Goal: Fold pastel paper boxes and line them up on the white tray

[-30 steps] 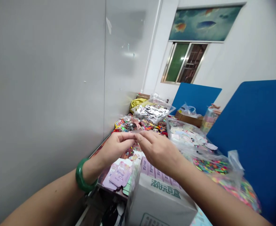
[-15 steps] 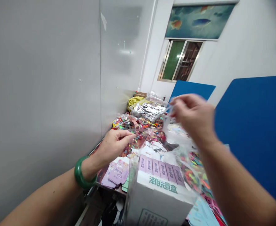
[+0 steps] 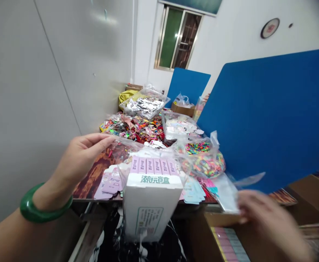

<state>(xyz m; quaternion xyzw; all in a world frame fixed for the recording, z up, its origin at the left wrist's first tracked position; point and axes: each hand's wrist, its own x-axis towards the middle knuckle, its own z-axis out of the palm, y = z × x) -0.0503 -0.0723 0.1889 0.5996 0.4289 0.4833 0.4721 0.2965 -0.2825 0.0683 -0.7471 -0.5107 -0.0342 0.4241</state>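
My left hand (image 3: 84, 160), with a green bangle on its wrist, pinches the edge of a clear plastic bag (image 3: 126, 145). The bag surrounds a white display box (image 3: 152, 207) with green printing, which stands upright at the table's front edge. A row of small purple boxes (image 3: 150, 165) shows in its top. Low on the right is my right hand (image 3: 265, 214), smeared by motion, its fingers unclear. A translucent strip (image 3: 250, 180) appears just above it; whether they touch is unclear. Flat clear sheets or bags (image 3: 226, 193) lie beside that hand.
Purple cards (image 3: 112, 183) and pale blue cards (image 3: 193, 191) flank the box. Behind lie a heap of small colourful items (image 3: 137, 125), clear trays and bags of coloured pieces (image 3: 207, 163). A blue panel (image 3: 271, 120) borders the right; an open carton (image 3: 211, 222) stands below.
My right hand has moved from above the bag down to the right. My left hand still pinches the bag's edge. The view has shifted, so the box appears further left and more upright.
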